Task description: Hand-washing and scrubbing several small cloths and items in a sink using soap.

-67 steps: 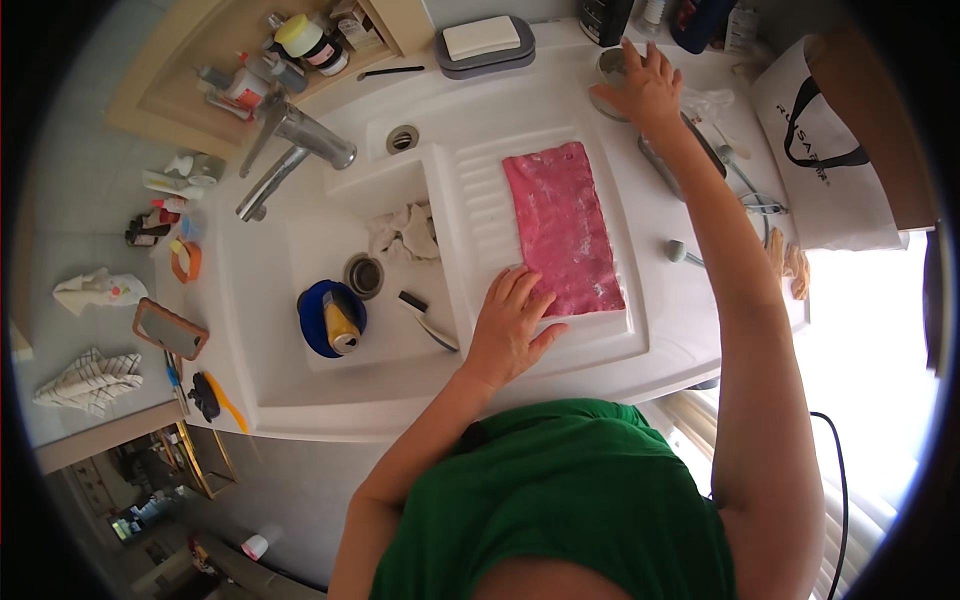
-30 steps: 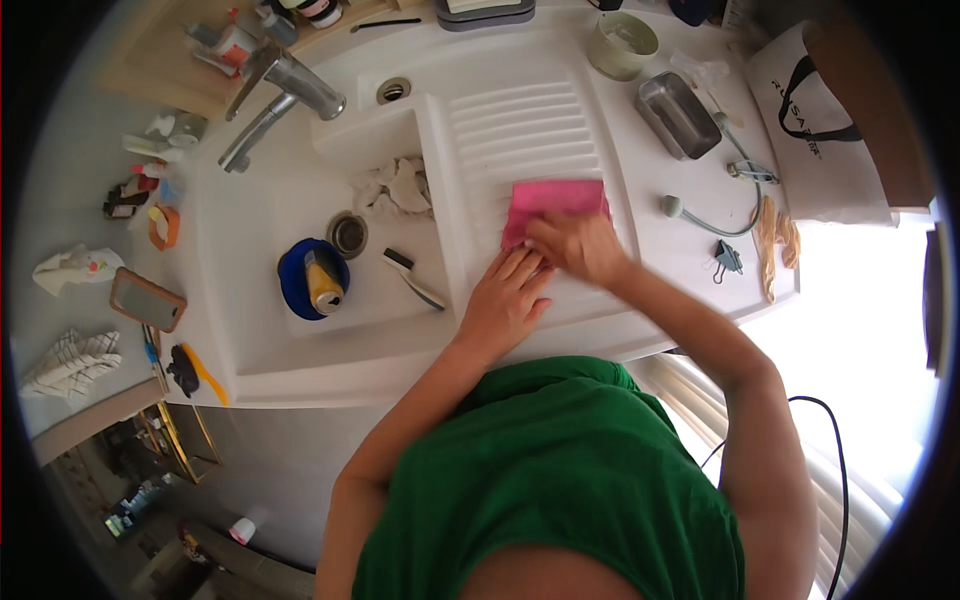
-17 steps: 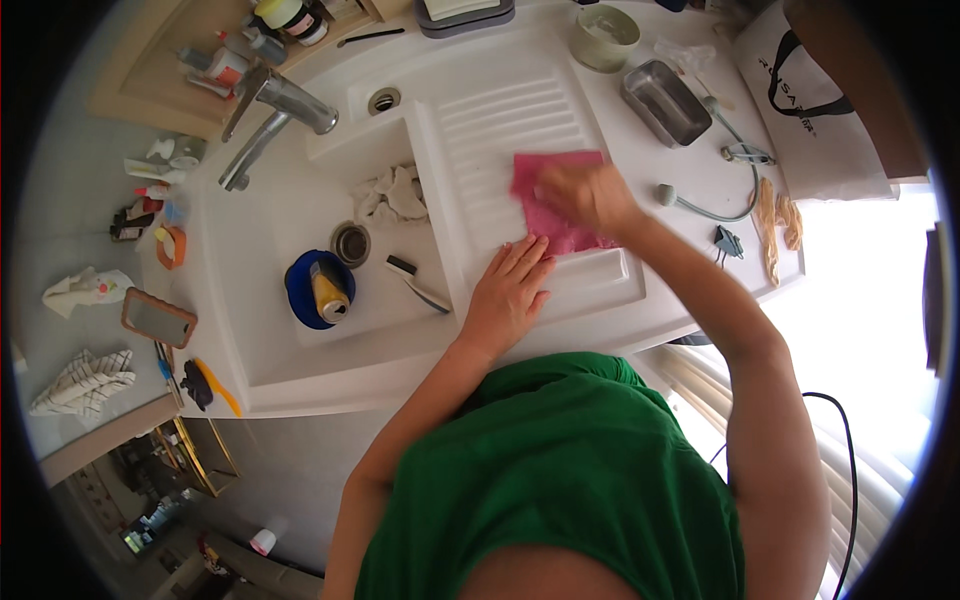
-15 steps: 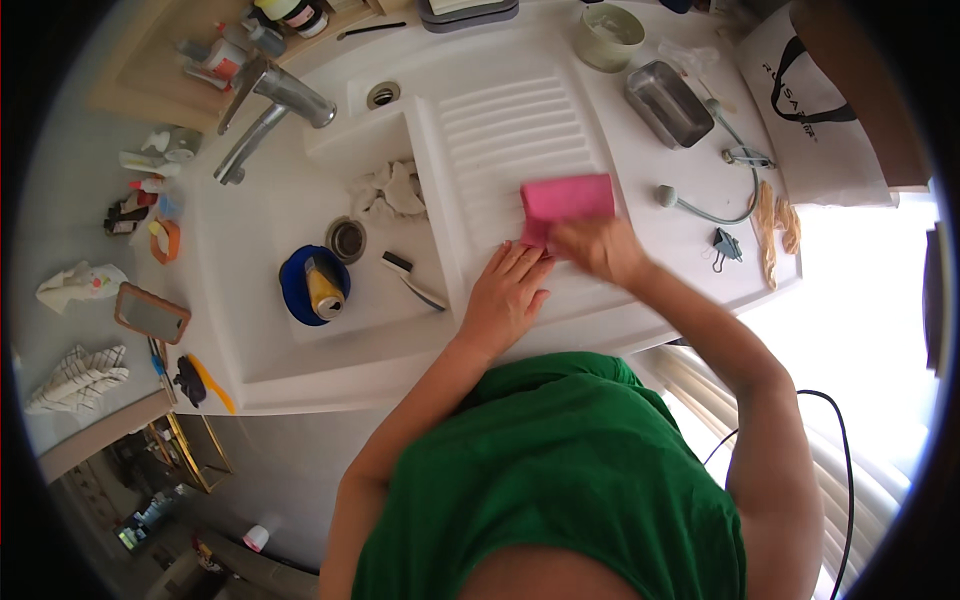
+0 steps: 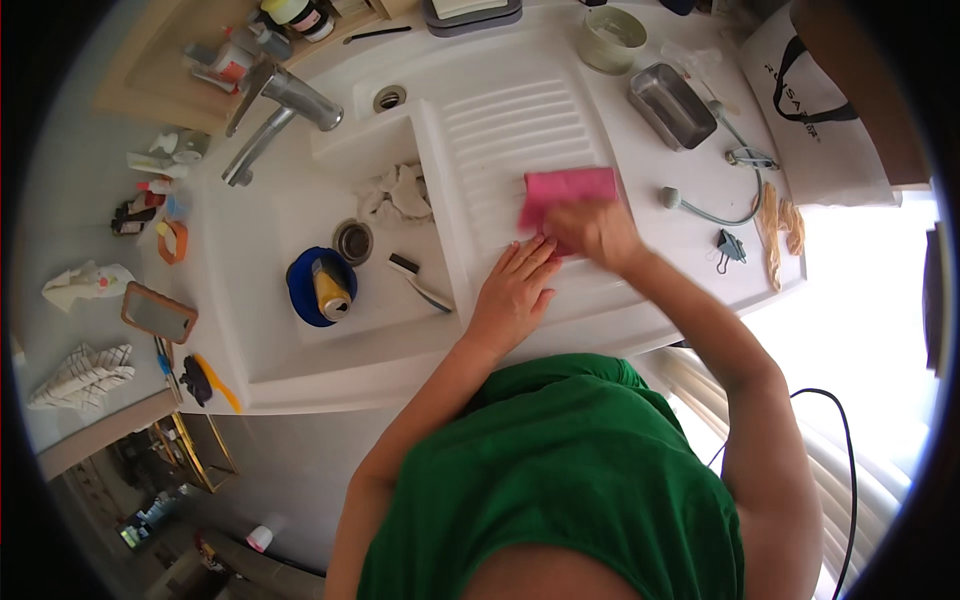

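Observation:
A folded pink cloth (image 5: 572, 184) lies on the ribbed washboard (image 5: 512, 120) of the white sink unit. My right hand (image 5: 592, 232), blurred by motion, is closed on the cloth's near part, its knuckles over it. My left hand (image 5: 516, 285) rests flat beside it, fingers stretched out and together, fingertips on the cloth's near left corner. The cloth between the two hands is partly hidden.
The basin at left holds a blue bowl (image 5: 296, 292) with a yellow can (image 5: 329, 287), a scrub brush (image 5: 425, 285) and a crumpled pale cloth (image 5: 402, 195). A faucet (image 5: 285, 105) overhangs it. At right sit a metal tray (image 5: 671, 105) and a binder clip (image 5: 730, 248).
My right hand has shifted slightly left and the pink cloth bunches a little differently beneath it. My left hand stays at the corner. The whole view has drifted slightly.

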`<state>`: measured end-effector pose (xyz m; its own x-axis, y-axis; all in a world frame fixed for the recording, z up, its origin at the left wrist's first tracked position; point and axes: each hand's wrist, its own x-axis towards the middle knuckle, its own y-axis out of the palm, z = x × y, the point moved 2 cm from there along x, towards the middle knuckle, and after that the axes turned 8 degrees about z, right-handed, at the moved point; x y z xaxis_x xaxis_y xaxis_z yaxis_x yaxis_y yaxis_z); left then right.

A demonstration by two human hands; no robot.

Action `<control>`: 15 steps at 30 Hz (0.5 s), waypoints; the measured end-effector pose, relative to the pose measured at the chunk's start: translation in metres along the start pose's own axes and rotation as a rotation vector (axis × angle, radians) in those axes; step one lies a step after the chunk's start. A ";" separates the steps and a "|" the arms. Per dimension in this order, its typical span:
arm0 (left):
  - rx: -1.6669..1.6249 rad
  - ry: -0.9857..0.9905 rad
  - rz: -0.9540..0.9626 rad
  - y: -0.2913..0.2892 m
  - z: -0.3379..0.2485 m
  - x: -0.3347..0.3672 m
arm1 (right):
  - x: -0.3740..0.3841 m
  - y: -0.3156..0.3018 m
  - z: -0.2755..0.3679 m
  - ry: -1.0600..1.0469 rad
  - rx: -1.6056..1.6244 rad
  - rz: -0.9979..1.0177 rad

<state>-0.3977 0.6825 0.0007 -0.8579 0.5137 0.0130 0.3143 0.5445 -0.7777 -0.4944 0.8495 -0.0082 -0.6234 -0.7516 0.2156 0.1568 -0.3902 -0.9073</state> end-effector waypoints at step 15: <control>-0.226 -0.002 -0.042 -0.004 0.005 -0.002 | 0.006 -0.044 -0.023 0.204 0.257 -0.047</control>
<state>-0.3994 0.6761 0.0006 -0.8730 0.4860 0.0407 0.3612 0.7004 -0.6157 -0.5225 0.8747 0.0243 -0.7711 -0.6176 0.1549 0.2959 -0.5629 -0.7717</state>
